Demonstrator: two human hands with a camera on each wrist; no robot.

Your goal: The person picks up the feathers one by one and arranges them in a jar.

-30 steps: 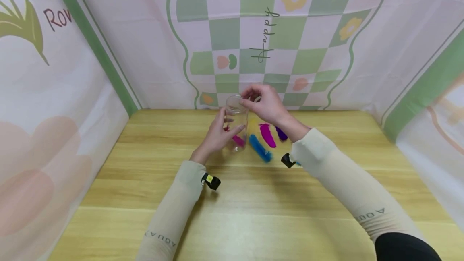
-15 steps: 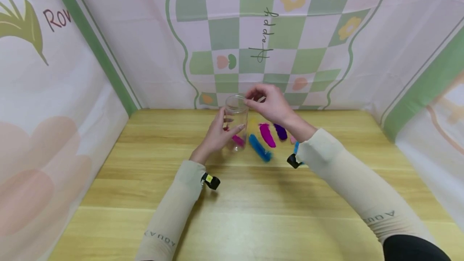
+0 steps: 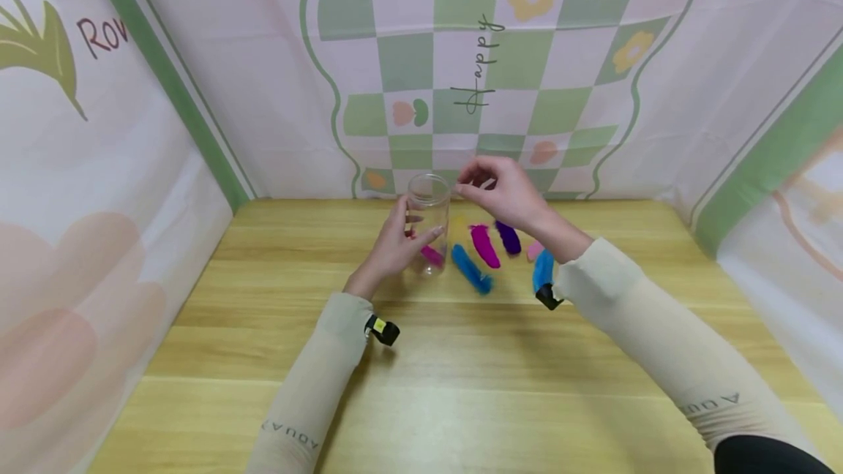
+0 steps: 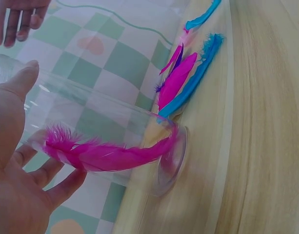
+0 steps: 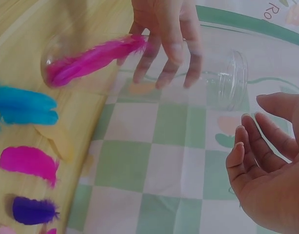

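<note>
Jar, one, clear, with a ribbed neck: held upright with its mouth uppermost and its base at the worktop [image 3: 421, 401], towards the far edge. The jar [image 3: 436, 212] is gripped round its side by the left hand [image 3: 395, 243], with the thumb on the near face and the fingers curved about the wall.

Feather, one, magenta, inside the jar: lodged aslant in the lower part, its fluffy end turned upwards. This enclosed feather [image 4: 110, 158] is seen through the wall.

Right hand [image 3: 497, 189]: raised just beside the jar's mouth, apart from the rim. Its fingers are loosely bent and the thumb is parted from them; nothing is seen to be held.

Loose feathers, laid on the worktop to the right of the jar: a blue feather [image 3: 471, 271], nearest; a pale yellow feather [image 5: 56, 140], set behind it; a second magenta feather [image 3: 485, 246]; a purple feather [image 3: 508, 238]; a pink feather [image 3: 534, 251], partly hidden; and a second blue feather [image 3: 543, 269], its near end covered by the right wrist camera [image 3: 548, 297].

Backdrop [image 3: 514, 108], cloth: hung behind the worktop, printed with green and white checks, flowers and lettering.
</note>
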